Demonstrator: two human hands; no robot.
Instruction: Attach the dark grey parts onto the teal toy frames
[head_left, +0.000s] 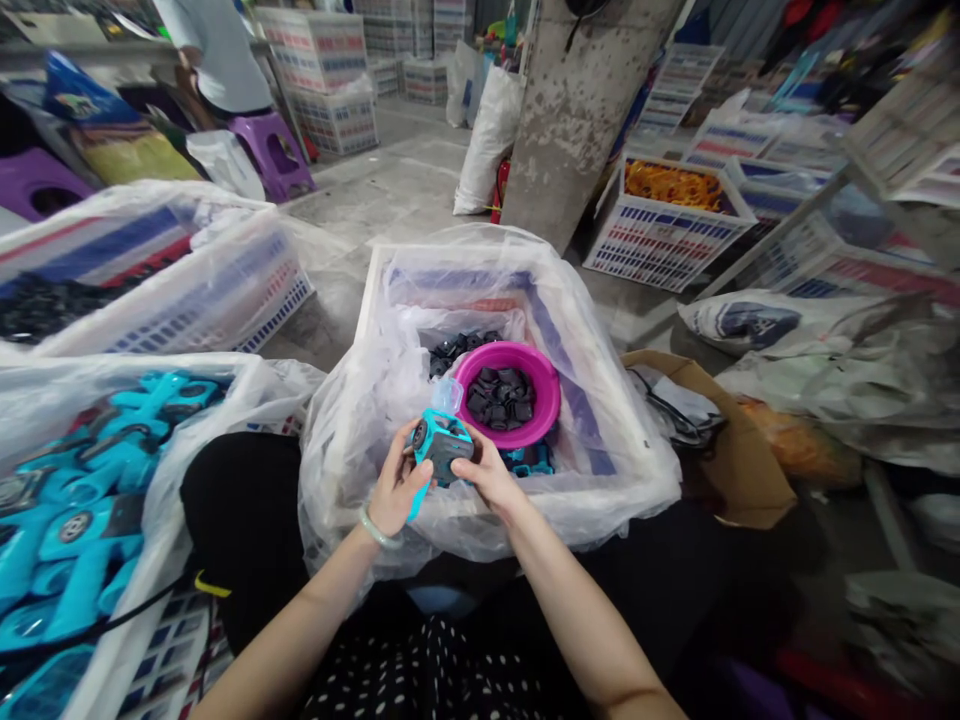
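Observation:
Both hands hold one blue and dark grey plastic toy part (444, 446) with a round wheel-like disc on its left side. My left hand (399, 484) grips it from the left, its thumb against the dark face. On the other side my right hand (484, 468) closes on it, thumb also on the dark part. Just beyond it sits a magenta bowl (553, 395) filled with small black plastic pieces (499, 397). A clear plastic piece (447, 395) shows between the toy part and the bowl. The large plastic-lined crate (630, 470) surrounds all this.
At the left, a lined crate (169, 440) holds several blue toy parts (82, 520); another crate (225, 300) behind it contains black pieces. An open cardboard box (750, 490) stands to the right. Farther back are a concrete pillar (570, 120), a crate of orange parts (660, 235) and a seated person (217, 55).

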